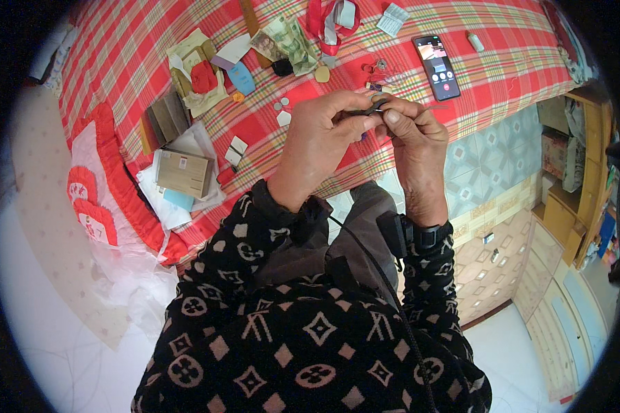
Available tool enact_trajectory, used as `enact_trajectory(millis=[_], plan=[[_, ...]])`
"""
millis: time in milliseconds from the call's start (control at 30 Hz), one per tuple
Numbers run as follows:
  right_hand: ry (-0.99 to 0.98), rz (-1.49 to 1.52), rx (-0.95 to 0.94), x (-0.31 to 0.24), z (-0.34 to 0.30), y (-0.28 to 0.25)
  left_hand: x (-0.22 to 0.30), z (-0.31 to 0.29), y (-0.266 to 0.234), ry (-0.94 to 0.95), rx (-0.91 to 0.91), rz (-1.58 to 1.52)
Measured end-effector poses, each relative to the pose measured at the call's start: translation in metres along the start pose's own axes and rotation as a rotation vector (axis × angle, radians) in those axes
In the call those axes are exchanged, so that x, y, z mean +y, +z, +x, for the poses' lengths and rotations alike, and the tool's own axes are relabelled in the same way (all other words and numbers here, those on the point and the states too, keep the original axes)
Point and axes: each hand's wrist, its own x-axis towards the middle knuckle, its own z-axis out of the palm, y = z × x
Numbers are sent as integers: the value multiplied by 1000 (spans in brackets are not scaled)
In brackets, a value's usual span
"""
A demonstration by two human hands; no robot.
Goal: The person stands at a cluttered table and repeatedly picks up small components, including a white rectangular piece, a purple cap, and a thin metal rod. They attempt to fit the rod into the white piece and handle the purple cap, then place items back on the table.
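Observation:
Over the near edge of the red plaid cloth, my left hand [317, 138] and my right hand [420, 148] are close together. Both are closed, pinching a thin dark strip [373, 108] between thumbs and fingertips. Whether it is cord, fabric or something stiffer cannot be made out. A fine, pale, thread-like line [437, 107] sticks out past the fingers of my right hand. Fingers hide part of the strip. Small coloured bits [377, 87] lie on the cloth just beyond the fingertips.
The plaid cloth [393, 20] bears a lit phone [436, 67], red ribbon rolls [334, 24], a banknote [284, 45], a wooden ruler [250, 17] and a small cardboard box [184, 173]. Red-frilled fabric [120, 199] lies at left. Wooden shelves [592, 172] stand at right.

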Motion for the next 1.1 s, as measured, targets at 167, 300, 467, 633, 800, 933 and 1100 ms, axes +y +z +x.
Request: enact_trajectory(millis=[167,300,467,633,800,933,1100], plan=[[-50,-217,1,-12,0,3,5,-2,3,-18,0,-121],[-55,-296,-88,-22,-2,7,9,-3,3,-89,3,-109],[-84,-295,-103,-23,-5,13,15,-4,2,-86,-1,-101],[-77,-167,-50,-23,-5,15,22,-9,4,-99,28,-155],[11,-61,32,-24,-5,14,27,-12,2,-140,23,-169],[26,-100,24,-25,-6,11,28,-13,0,-128,35,-194],[54,-120,26,-26,-9,10,30,-14,1,-92,60,-180]])
